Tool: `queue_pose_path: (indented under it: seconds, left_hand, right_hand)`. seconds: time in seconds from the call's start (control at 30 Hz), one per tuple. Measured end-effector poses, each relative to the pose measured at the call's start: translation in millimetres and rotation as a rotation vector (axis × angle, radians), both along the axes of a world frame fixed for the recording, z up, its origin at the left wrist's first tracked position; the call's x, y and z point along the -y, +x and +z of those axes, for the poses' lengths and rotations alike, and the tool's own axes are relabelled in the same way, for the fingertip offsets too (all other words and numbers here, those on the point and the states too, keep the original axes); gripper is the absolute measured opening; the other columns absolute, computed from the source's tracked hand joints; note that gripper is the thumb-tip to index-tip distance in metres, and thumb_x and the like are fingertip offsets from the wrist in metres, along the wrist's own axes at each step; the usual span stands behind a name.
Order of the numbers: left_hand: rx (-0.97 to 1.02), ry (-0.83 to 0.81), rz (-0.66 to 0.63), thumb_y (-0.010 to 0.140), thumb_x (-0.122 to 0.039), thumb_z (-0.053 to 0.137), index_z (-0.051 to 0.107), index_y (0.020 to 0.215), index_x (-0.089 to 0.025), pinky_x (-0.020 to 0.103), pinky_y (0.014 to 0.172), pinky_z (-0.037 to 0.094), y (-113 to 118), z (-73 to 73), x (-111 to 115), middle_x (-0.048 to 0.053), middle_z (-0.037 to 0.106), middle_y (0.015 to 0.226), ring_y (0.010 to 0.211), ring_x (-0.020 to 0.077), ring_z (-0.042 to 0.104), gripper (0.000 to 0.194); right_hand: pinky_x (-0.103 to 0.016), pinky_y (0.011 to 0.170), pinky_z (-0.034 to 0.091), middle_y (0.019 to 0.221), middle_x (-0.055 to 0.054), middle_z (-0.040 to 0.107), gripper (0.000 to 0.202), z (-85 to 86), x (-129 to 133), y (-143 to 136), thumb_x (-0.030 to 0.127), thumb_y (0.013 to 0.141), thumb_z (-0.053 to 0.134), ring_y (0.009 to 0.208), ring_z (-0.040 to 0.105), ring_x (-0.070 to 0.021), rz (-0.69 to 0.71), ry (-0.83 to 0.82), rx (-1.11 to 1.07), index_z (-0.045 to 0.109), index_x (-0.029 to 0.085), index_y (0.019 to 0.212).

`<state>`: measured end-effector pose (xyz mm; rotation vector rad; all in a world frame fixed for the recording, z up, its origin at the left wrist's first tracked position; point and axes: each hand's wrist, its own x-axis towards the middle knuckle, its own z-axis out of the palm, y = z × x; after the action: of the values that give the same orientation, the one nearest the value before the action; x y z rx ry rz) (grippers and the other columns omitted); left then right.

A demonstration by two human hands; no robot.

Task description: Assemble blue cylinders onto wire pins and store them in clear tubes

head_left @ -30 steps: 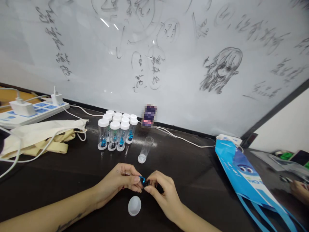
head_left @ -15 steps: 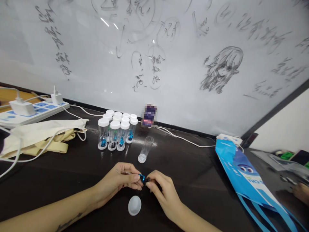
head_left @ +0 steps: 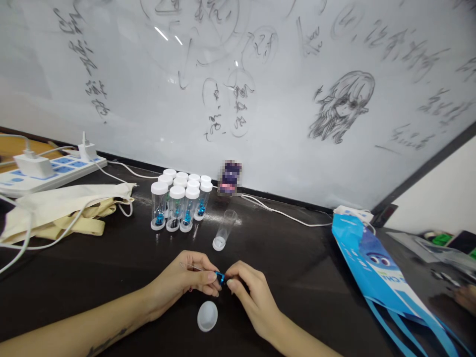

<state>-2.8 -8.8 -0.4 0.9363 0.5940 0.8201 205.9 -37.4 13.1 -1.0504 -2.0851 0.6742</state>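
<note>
Fingers of our left hand (head_left: 194,276) are pinching a blue part (head_left: 222,278) over the table (head_left: 293,263) — our right hand (head_left: 253,293) close beside, grip unclear — we're seemingly adjusting it, likely needing steady alignment next

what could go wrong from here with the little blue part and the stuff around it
The small blue part could slip from the left hand and drop onto the dark table. The loose white cap might get brushed aside by a wrist. The open clear tube ahead might be knocked if the right hand swings forward.
</note>
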Motion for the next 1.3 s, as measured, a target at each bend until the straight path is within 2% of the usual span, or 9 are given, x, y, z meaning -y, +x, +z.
queue_pose_path:
  seconds: [0.13,0.33,0.57,1.0,1.13,1.3]
  left_hand:
    - [0.017,0.011,0.008,0.076,-0.020,0.078,0.074,0.081,-0.011,0.022,0.067,0.056,-0.6,-0.3,-0.7,0.009,0.078,0.075,0.068,0.0156,0.073,0.011]
    - [0.028,0.002,0.004,0.077,-0.020,0.077,0.075,0.082,-0.011,0.023,0.068,0.056,-0.6,1.4,-0.5,0.009,0.078,0.077,0.070,0.0161,0.073,0.011]
    - [0.009,0.003,-0.015,0.075,-0.020,0.078,0.074,0.081,-0.009,0.022,0.066,0.056,-0.7,-1.0,-0.3,0.011,0.079,0.077,0.067,0.0160,0.073,0.013]
    - [0.016,-0.013,0.003,0.074,-0.020,0.079,0.074,0.080,-0.010,0.023,0.066,0.057,0.1,1.6,0.2,0.011,0.079,0.076,0.067,0.0159,0.073,0.013]
    - [0.017,-0.006,-0.004,0.075,-0.020,0.079,0.074,0.081,-0.009,0.023,0.067,0.057,-0.6,0.5,-0.5,0.011,0.079,0.076,0.068,0.0159,0.073,0.013]
    - [0.036,-0.002,0.007,0.076,-0.020,0.078,0.075,0.081,-0.010,0.023,0.068,0.057,-1.9,-1.8,-0.7,0.009,0.078,0.076,0.069,0.0160,0.073,0.012]
  right_hand:
    - [-0.026,0.065,0.043,0.084,-0.001,0.058,0.004,-5.2,-0.2,-0.4,0.024,0.094,0.058,0.071,0.054,-0.0143,-0.009,0.052,-0.037,0.060,0.020,0.092]
    - [-0.027,0.066,0.043,0.086,-0.003,0.058,0.003,-8.5,0.0,1.1,0.020,0.091,0.062,0.075,0.055,-0.0162,0.010,0.132,-0.066,0.059,0.020,0.092]
    - [-0.025,0.065,0.040,0.075,0.000,0.058,0.014,-3.9,1.4,0.8,0.026,0.095,0.056,0.068,0.054,-0.0143,-0.021,0.029,-0.007,0.060,0.019,0.085]
    - [-0.025,0.065,0.038,0.072,0.000,0.057,0.030,-3.2,0.1,0.9,0.032,0.101,0.043,0.067,0.054,-0.0136,-0.019,-0.001,0.045,0.056,0.019,0.078]
    - [-0.025,0.065,0.038,0.073,0.000,0.057,0.025,-1.7,1.9,0.2,0.030,0.100,0.046,0.067,0.053,-0.0137,-0.019,0.005,0.056,0.057,0.019,0.080]
    - [-0.025,0.065,0.042,0.081,-0.001,0.057,0.005,-5.6,0.6,0.1,0.024,0.093,0.059,0.069,0.053,-0.0139,-0.009,0.041,-0.016,0.059,0.020,0.094]
